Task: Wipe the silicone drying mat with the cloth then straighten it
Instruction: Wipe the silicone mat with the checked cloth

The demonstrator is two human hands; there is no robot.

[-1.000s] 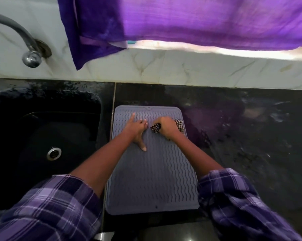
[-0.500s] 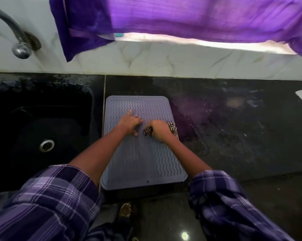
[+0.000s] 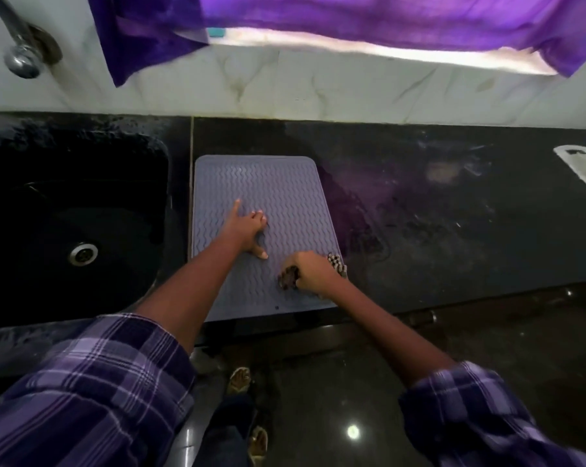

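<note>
The grey mat [image 3: 278, 183] lies flat on the black worktop [image 3: 453, 214], just beside the sink [image 3: 72, 214] on its left. Its far edge is near the white wall [image 3: 352, 92], and its near edge comes close to the front edge of the worktop. The surface of the mat has a wavy pattern.

The left hand [image 3: 248, 230] rests on the middle of the mat. Its fingers [image 3: 236, 205] are straight and spread, and they hold nothing; the thumb points toward the person.

The right hand [image 3: 313, 273] is at the near right corner of the mat. Its fingers are curled around the cloth [image 3: 337, 266], a small checked one, and press it onto the mat. A part of the cloth comes out on the right of the hand, at the right edge of the mat, and a darker part shows on the left of the hand.

Both arms have checked purple sleeves [image 3: 93, 392] rolled up above the forearm.

A metal tap [image 3: 20, 59] stands on the wall above the sink. A purple curtain [image 3: 352, 18] hangs over the wall. A white object [image 3: 581, 166] lies on the worktop at the far right; what it is, one cannot tell.
</note>
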